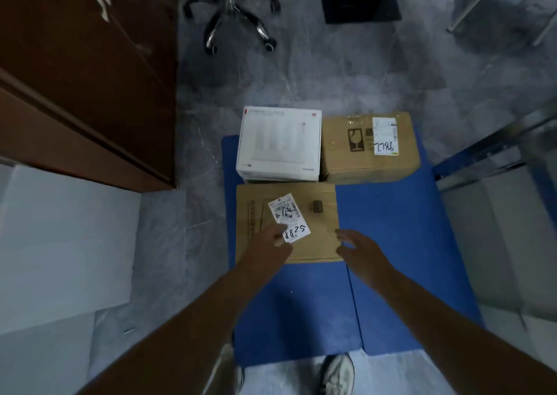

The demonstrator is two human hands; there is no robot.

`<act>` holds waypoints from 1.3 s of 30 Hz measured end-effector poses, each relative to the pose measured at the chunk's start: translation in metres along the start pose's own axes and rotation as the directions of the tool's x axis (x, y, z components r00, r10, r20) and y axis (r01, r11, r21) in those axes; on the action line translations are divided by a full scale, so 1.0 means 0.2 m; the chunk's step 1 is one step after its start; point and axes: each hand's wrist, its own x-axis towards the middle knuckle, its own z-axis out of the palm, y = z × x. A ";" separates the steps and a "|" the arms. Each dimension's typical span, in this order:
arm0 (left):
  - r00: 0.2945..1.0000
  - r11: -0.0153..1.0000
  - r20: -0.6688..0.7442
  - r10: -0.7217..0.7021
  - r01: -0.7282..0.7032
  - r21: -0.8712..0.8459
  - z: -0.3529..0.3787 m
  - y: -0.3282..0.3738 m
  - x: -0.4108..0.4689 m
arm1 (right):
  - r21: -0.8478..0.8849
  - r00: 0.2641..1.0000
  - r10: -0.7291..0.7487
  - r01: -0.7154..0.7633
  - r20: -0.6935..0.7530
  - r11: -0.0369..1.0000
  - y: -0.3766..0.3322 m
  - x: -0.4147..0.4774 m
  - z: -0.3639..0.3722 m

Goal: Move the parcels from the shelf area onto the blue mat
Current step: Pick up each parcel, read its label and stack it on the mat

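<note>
Three parcels lie on the blue mat [391, 244] on the floor. A white box [278, 144] sits at the mat's far left, and a brown carton [358, 156] with a label reading 7286 stands to its right. Nearer to me lies a flat brown carton [313, 220] with a white label marked 8825. My left hand [268, 248] hovers over that carton's near left part, fingers loosely curled, holding nothing. My right hand [358, 248] is at its near right corner with fingers spread, and whether it touches the carton I cannot tell.
A dark wooden cabinet [84, 78] fills the left. A white block [66, 244] lies below it. An office chair base [238, 15] stands on the grey floor beyond the mat. A blue metal shelf frame [497, 159] is at the right. My shoes [337, 375] touch the mat's near edge.
</note>
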 end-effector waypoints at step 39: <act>0.078 -0.162 0.852 0.518 -0.969 0.187 0.62 1.56 -2.86 | -0.020 0.467 0.080 -0.205 -0.881 0.978 -0.13 -3.72 -0.99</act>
